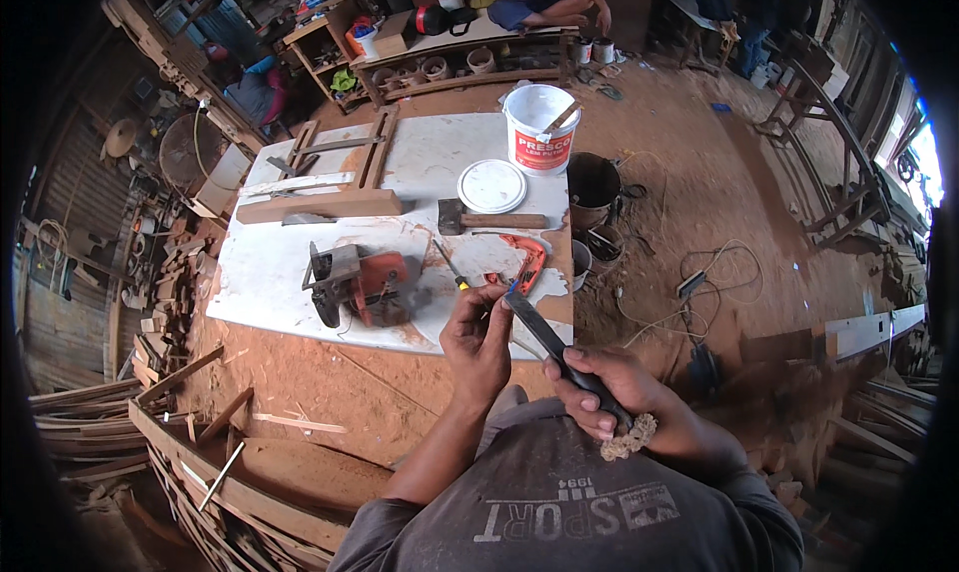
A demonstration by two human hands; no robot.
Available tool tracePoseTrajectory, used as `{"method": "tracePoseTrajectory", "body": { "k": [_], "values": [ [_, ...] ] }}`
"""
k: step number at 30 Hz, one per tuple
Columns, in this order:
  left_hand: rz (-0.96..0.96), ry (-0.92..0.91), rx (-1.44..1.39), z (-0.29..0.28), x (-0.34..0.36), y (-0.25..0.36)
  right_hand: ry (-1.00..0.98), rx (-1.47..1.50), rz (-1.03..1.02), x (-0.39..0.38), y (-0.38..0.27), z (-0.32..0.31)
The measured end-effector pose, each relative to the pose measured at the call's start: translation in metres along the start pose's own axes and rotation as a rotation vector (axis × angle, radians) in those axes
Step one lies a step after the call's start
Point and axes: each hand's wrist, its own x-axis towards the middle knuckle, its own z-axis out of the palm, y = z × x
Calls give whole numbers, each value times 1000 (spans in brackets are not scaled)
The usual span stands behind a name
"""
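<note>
My right hand (599, 382) is wrapped round the dark handle of a long, narrow tool that looks like a chisel (539, 327). A frayed, beige knob (630, 438) shows at its near end. The fingers of my left hand (478, 337) pinch at its far end, where a small bit of blue shows. Just beyond my left hand lie a yellow-handled screwdriver (452, 265) and an orange-red curved handle (529, 262). A dusty red and grey power tool (358, 284) rests further left on the white worktop (260, 292).
A wooden-handled hammer (489, 220), a round white lid (491, 186), a white bucket (540, 142) and a wooden frame (340, 205) occupy the worktop's far part. Dark buckets (593, 187) stand right of it. Cables (691, 285) lie on the floor. Another person (549, 2) sits at the back.
</note>
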Motion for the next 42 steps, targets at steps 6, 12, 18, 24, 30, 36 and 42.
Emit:
{"method": "tracePoseTrajectory", "body": {
  "k": [6,12,18,24,30,36,42],
  "values": [
    [-82,0,28,6,-4,9,124,227,-156,7,-4,-16],
    [-214,90,-98,3,-14,1,68,-91,-43,-11,-10,-1],
    [-81,59,0,9,-9,2,74,-5,-8,-2,4,-3],
    [-28,-14,73,3,-10,-4,61,41,-43,1,2,-8],
    [-236,-5,-72,2,-19,-2,147,-38,-91,-6,-17,-15],
    [-130,4,-23,4,-13,-4,72,-120,18,-6,1,-10],
    [-94,-60,-7,-6,-12,-7,58,-45,39,-4,-2,-9]
  ]
}}
